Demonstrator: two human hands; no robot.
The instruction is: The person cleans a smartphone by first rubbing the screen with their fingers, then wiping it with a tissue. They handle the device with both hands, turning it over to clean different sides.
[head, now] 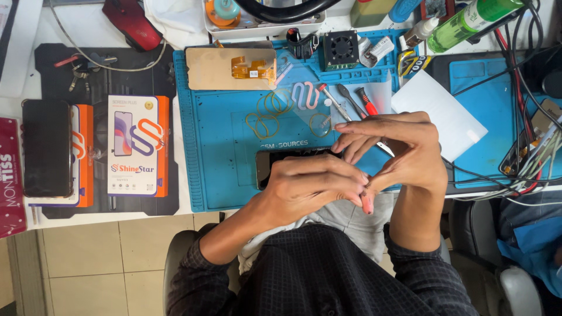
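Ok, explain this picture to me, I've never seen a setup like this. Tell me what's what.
There is no machine here: a person works with two bare hands, filmed by one camera on their head looking down. The left hand and right hand meet over a dark phone at the near edge of a blue work mat. What the fingers pinch is hidden. On the mat lie a gold-backed screen panel, a small black fan and hand tools. Left of the mat sit orange and white boxes, another dark phone and keys.
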